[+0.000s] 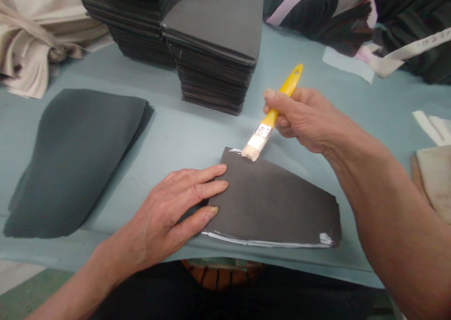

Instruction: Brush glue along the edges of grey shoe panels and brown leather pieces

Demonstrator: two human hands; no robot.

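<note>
A dark grey flat piece (pixel 275 202) lies near the table's front edge. White paste runs along its near edge, with a blob at the near right corner and a short streak at the far left corner. My left hand (pixel 179 207) rests on the piece's left side, fingers spread, pressing on it and holding nothing. My right hand (pixel 303 115) grips the yellow handle of a paintbrush (pixel 285 92). The brush slants down to the left, and its whitish bristles touch the piece's far edge near the far left corner.
Dark green pieces (pixel 77 160) lie at the left. Behind stand two tall stacks of dark pieces (pixel 214 71) (pixel 137 24). Beige cloth (pixel 42 33) lies at the back left, dark bundles with a pink strip (pixel 327 19) at the back right, beige material (pixel 435 179) at the right edge.
</note>
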